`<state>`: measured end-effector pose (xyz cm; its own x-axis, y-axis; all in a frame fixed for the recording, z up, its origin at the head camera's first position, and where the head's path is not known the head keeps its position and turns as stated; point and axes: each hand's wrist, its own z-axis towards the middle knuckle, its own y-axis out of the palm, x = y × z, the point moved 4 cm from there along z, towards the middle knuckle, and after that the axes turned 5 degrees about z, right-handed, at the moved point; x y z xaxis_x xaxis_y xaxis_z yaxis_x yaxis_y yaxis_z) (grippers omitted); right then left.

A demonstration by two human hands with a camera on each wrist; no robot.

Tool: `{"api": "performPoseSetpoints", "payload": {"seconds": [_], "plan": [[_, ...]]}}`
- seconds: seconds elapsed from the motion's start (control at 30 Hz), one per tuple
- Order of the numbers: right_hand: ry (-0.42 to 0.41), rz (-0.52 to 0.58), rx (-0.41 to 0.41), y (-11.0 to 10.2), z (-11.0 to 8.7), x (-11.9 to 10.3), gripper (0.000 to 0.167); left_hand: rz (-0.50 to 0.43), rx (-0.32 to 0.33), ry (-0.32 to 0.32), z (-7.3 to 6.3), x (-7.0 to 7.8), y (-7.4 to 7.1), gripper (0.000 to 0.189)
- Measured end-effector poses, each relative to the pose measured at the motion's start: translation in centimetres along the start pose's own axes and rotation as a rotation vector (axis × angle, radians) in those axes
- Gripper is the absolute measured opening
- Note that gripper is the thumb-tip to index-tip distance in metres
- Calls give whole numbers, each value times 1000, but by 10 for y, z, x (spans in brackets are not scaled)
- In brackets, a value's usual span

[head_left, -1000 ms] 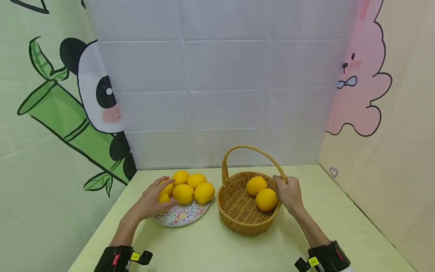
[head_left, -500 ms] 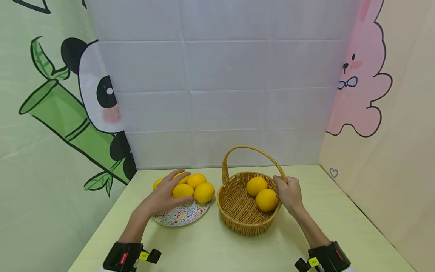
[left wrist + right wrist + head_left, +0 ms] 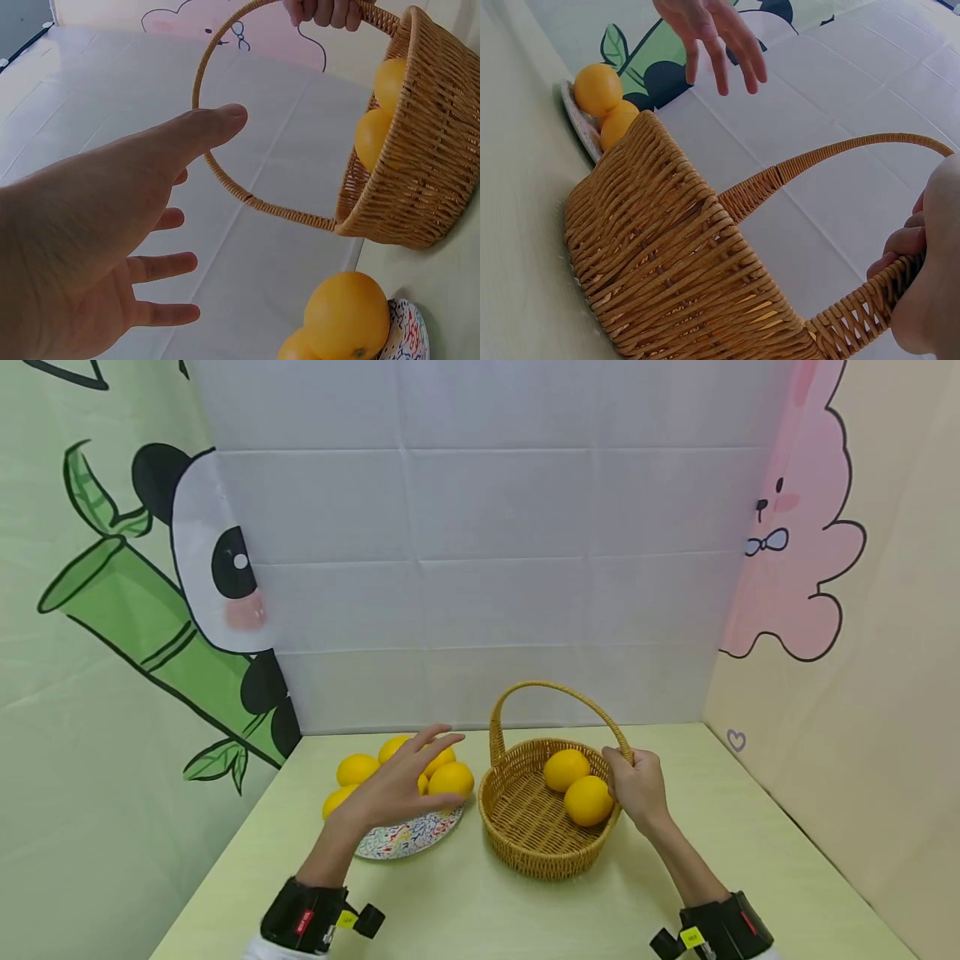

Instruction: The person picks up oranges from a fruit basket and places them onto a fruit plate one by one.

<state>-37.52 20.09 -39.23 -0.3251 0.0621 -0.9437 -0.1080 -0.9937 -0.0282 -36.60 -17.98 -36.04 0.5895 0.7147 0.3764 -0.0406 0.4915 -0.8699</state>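
In the head view my left hand (image 3: 393, 789) hovers over the patterned plate (image 3: 405, 843), its fingers spread and holding nothing. Several oranges (image 3: 452, 783) are piled on that plate, some hidden behind the hand. My right hand (image 3: 641, 785) grips the right side of the handle of a woven wicker basket (image 3: 540, 862). Two oranges (image 3: 588, 802) lie inside, toward the basket's right side. The left wrist view shows the left thumb and fingers (image 3: 165, 266) apart, with the basket handle (image 3: 289, 215) beyond them.
Everything stands on a pale yellow-green table (image 3: 480, 918). Behind it hangs a creased white backdrop (image 3: 487, 568). A panda and bamboo print (image 3: 217, 568) covers the left wall, and a pink cartoon animal (image 3: 802, 552) is on the right one.
My left hand has moved right across the plate of oranges toward the basket, uncovering the oranges at the plate's left. The right hand and the basket have stayed where they were.
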Motion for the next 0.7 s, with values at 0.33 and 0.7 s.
{"api": "performPoseSetpoints", "payload": {"seconds": [0.33, 0.7], "plan": [[-5, 2, -12, 0, 1, 0, 57, -9, -37, 122, 28, 40, 9, 91], [2, 12, -14, -1, 1, 2, 55, 0, -135, 165, 63, 67, 30, 89]]}}
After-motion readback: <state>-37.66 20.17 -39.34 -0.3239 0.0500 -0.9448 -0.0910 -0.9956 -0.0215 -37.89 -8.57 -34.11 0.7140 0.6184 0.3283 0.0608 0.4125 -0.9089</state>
